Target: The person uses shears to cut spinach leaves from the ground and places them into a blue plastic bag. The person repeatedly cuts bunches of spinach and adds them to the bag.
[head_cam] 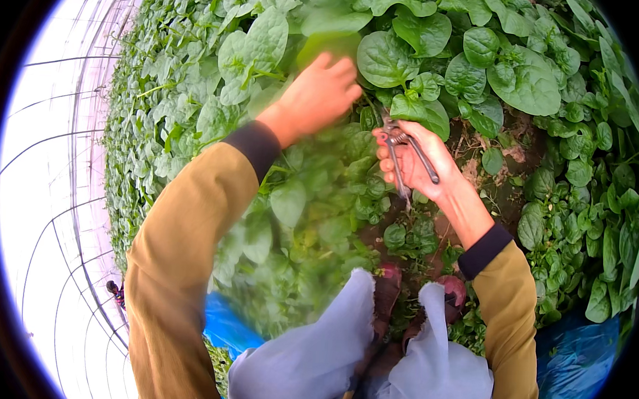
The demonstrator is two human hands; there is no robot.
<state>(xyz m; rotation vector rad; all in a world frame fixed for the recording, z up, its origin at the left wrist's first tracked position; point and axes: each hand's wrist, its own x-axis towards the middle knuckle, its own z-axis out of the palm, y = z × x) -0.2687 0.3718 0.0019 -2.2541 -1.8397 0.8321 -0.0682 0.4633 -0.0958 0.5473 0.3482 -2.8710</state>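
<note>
Among broad green leaves, my left hand [324, 95] is curled and blurred, just left of the pruning shears; whether it grips a leaf or stem cannot be told. Lying across the palm and fingers of my right hand [423, 161] are pruning shears [399, 141] with dark handles spread apart and a coil spring between them. Their blades point up towards the stems, partly hidden by leaves. A large rounded leaf [388, 59] stands just above and between both hands. Small leafy shoots [417, 105] grow beside the blades.
Dense leafy plants [185, 97] fill both sides, with brown soil [514, 138] showing between them. Blue plastic sheeting [575, 355] lies at lower right and more [228, 324] at lower left. My shoes [387, 293] stand in the row. Another person [115, 292] is far left, near the greenhouse frame.
</note>
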